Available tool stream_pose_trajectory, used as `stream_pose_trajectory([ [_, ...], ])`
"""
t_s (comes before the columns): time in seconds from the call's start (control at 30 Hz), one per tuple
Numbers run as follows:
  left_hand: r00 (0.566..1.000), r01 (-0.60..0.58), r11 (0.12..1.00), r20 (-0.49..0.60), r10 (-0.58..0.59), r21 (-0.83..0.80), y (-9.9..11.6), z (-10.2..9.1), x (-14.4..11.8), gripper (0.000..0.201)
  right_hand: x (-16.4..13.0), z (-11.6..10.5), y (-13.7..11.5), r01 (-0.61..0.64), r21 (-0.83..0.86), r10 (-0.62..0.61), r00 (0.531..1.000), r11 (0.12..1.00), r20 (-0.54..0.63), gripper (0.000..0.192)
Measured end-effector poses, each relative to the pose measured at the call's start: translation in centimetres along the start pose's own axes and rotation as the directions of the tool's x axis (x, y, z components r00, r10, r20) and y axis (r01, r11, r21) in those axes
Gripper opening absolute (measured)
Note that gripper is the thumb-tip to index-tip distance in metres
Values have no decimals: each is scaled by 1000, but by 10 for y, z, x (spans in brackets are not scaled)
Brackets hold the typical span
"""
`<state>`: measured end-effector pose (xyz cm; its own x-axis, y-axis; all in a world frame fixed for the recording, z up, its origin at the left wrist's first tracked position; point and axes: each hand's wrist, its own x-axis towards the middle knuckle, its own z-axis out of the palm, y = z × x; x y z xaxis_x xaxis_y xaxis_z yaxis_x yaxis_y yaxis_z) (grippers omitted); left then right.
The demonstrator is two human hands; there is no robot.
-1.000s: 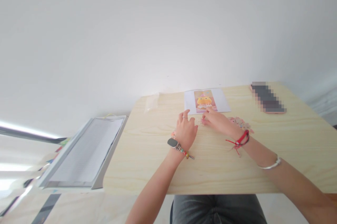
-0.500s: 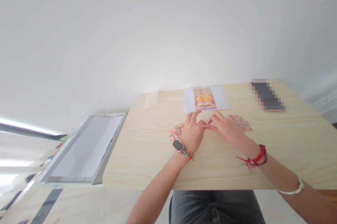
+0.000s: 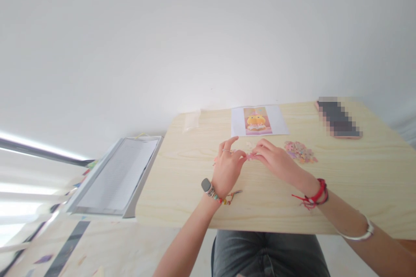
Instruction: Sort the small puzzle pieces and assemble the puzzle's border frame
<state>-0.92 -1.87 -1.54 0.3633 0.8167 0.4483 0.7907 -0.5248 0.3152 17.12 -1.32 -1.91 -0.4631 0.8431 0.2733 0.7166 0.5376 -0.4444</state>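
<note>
My left hand [image 3: 227, 168] and my right hand [image 3: 276, 161] meet over the middle of the light wooden table [image 3: 357, 181]. Their fingertips pinch a small pink puzzle piece [image 3: 250, 156] between them. A heap of small coloured pieces [image 3: 300, 152] lies just right of my right hand. Part of another heap shows at the left edge of my left hand, mostly hidden by it. Beyond my hands lies a white sheet with a yellow and pink cartoon picture [image 3: 258, 121].
A phone [image 3: 339, 118] lies at the table's far right. A clear plastic bag [image 3: 191, 120] sits at the far left corner. A grey tray holding paper [image 3: 117, 177] stands left of the table. A white wall rises behind.
Both hands have drawn back from the picture sheet toward me and come together, fingertips now pinching a pink piece. The view has shifted slightly to the left.
</note>
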Motion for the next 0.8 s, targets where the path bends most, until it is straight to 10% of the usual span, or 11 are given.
stream_pose_trajectory([
  [0.4, 979, 199, 969, -59, -193, 144, -46, -9, -39, 9, 47, 52, -27, 191, -134, -165, 969, 972, 185, 17],
  [0.8, 968, 242, 966, -93, -234, 93, -39, 0, -30, 9, 49, 44, -13, 76, -186, -43, 983, 980, 179, 22],
])
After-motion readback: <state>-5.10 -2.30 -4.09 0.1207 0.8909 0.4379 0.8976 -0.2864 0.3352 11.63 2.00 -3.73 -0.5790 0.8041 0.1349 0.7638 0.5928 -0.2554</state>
